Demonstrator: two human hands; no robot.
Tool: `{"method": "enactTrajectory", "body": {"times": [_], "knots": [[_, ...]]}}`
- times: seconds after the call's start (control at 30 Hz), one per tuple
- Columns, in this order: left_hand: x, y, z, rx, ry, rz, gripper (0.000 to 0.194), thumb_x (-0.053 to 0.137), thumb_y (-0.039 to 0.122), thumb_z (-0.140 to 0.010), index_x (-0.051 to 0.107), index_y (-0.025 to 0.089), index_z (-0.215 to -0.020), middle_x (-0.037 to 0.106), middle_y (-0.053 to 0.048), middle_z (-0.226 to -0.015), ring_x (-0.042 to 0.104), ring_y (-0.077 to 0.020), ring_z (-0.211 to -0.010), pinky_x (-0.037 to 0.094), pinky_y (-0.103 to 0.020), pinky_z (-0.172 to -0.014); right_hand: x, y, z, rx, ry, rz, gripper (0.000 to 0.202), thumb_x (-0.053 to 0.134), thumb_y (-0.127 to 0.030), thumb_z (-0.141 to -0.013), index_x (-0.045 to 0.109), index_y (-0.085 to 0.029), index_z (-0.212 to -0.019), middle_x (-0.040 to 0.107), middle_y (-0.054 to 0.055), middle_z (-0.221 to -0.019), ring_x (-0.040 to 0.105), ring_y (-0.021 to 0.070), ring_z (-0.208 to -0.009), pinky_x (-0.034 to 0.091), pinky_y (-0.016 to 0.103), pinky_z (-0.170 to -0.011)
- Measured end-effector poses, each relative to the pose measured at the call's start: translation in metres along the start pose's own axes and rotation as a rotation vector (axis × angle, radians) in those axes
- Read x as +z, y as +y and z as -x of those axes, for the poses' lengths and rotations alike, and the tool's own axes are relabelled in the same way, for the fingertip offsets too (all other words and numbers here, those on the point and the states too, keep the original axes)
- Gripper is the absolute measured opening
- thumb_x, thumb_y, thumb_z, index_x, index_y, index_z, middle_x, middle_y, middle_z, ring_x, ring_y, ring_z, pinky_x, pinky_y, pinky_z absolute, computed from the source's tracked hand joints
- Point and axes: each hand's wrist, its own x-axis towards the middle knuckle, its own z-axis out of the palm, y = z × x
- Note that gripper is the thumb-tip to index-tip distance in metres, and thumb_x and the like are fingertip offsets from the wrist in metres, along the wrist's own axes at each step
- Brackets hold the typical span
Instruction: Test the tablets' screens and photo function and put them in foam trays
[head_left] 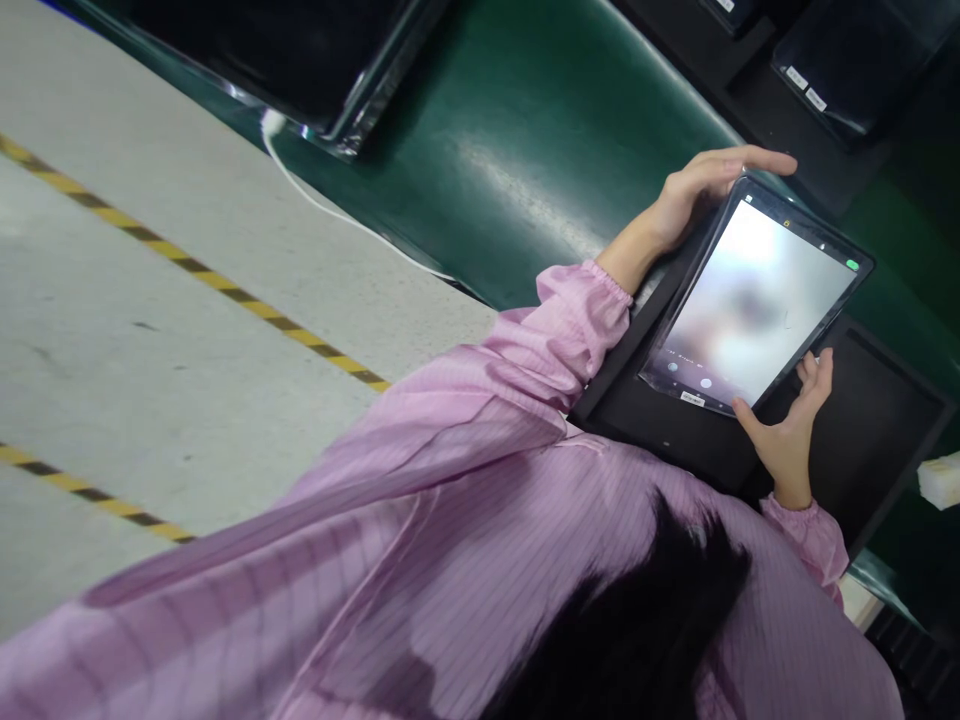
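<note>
A tablet (757, 300) in a clear plastic film is held tilted, its lit screen showing a blurred, pale camera-like picture with round buttons along the lower end. My left hand (694, 195) grips its upper left side, with one finger stretched out past the corner and the others partly hidden behind it. At the opposite lower corner, my right hand (791, 425) has the thumb on the front edge and the fingers by the long side. Below the tablet lies a black tray (667, 440), partly covered by it.
A green-topped table (517, 150) runs diagonally. Dark film-wrapped devices (255, 50) lie at upper left by a white cable (322, 208). More wrapped tablets (862, 70) are at upper right. A white block (939, 482) is at far right. Striped tape (187, 262) marks the floor.
</note>
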Motion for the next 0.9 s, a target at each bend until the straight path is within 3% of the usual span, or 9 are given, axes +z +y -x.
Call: {"method": "enactTrajectory", "body": {"times": [0.2, 0.37, 0.53, 0.77, 0.9], "knots": [[-0.001, -0.004, -0.001, 0.049, -0.04, 0.002, 0.043, 0.043, 0.031, -0.096, 0.079, 0.017, -0.114, 0.081, -0.007, -0.087, 0.077, -0.0293, -0.094, 0.059, -0.038, -0.087, 0.001, 0.002, 0.0, 0.009, 0.007, -0.014, 0.115, 0.077, -0.06, -0.086, 0.005, -0.024, -0.168, 0.014, 0.023, -0.173, 0.027, 0.0382, -0.161, 0.029, 0.065, -0.129], [-0.002, -0.006, -0.001, -0.043, 0.074, -0.155, 0.052, 0.048, 0.049, -0.097, 0.075, 0.015, -0.124, 0.077, -0.006, -0.081, 0.078, -0.0332, -0.103, 0.06, -0.038, -0.084, 0.001, 0.003, 0.001, 0.017, 0.0, 0.008, 0.115, 0.075, -0.063, -0.086, 0.005, -0.025, -0.168, 0.011, 0.022, -0.174, 0.027, 0.0401, -0.161, 0.031, 0.067, -0.128], [0.0, -0.003, 0.0, -0.068, 0.082, -0.21, 0.057, 0.046, 0.055, -0.099, 0.074, 0.015, -0.128, 0.078, -0.008, -0.086, 0.079, -0.0352, -0.105, 0.061, -0.041, -0.085, 0.001, 0.003, 0.0, 0.019, -0.007, 0.013, 0.114, 0.076, -0.062, -0.086, 0.005, -0.025, -0.168, 0.013, 0.023, -0.174, 0.029, 0.0405, -0.16, 0.031, 0.068, -0.127], [-0.005, -0.006, -0.002, 0.001, -0.015, -0.129, 0.05, 0.046, 0.048, -0.092, 0.077, 0.02, -0.12, 0.081, -0.008, -0.092, 0.078, -0.0326, -0.105, 0.061, -0.042, -0.089, 0.001, -0.003, 0.001, 0.042, -0.018, 0.019, 0.116, 0.076, -0.06, -0.085, 0.004, -0.026, -0.169, 0.012, 0.021, -0.175, 0.029, 0.0409, -0.16, 0.029, 0.067, -0.128], [-0.008, -0.012, -0.005, 0.04, -0.038, -0.123, 0.053, 0.047, 0.051, -0.09, 0.076, 0.018, -0.119, 0.078, -0.007, -0.088, 0.078, -0.0322, -0.104, 0.061, -0.042, -0.09, 0.004, -0.008, 0.004, 0.038, -0.035, 0.057, 0.119, 0.079, -0.058, -0.083, 0.004, -0.026, -0.17, 0.012, 0.02, -0.175, 0.025, 0.0404, -0.161, 0.026, 0.067, -0.129]]}}
